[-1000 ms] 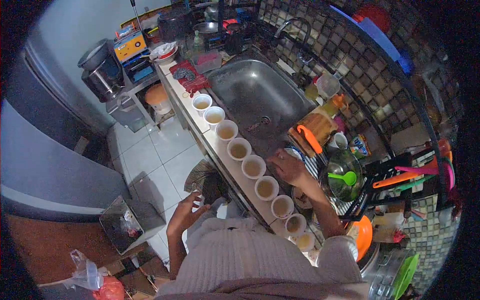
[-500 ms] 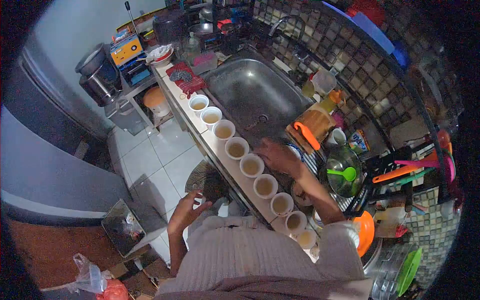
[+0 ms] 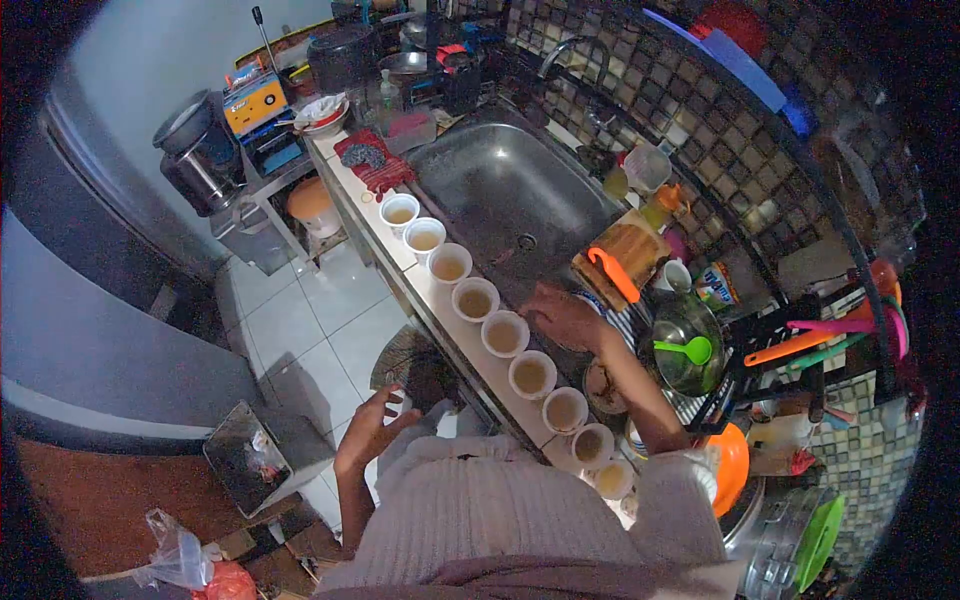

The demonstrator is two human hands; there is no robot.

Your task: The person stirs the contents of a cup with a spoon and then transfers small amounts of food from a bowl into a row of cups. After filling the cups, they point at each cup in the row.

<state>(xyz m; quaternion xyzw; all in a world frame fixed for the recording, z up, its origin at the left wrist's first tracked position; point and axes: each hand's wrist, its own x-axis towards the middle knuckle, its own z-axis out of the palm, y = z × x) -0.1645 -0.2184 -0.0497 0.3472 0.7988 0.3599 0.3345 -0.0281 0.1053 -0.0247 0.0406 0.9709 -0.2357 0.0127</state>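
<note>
Eased back slightly: right fingers, closure unclear to me; round translucent plastic cups alongside. Left fingers spread, curved.

Pale tiled floor, bluish-grey wall at L; mosaic-tiled wall behind steel sink on R; dim light w/ dark corners.

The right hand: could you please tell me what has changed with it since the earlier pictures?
The right hand has shifted slightly towards the sink since the first picture; it reached a little further in the second, then eased back. No grasp or release is visible. The left hand and the row of cups stayed as they were.
</note>
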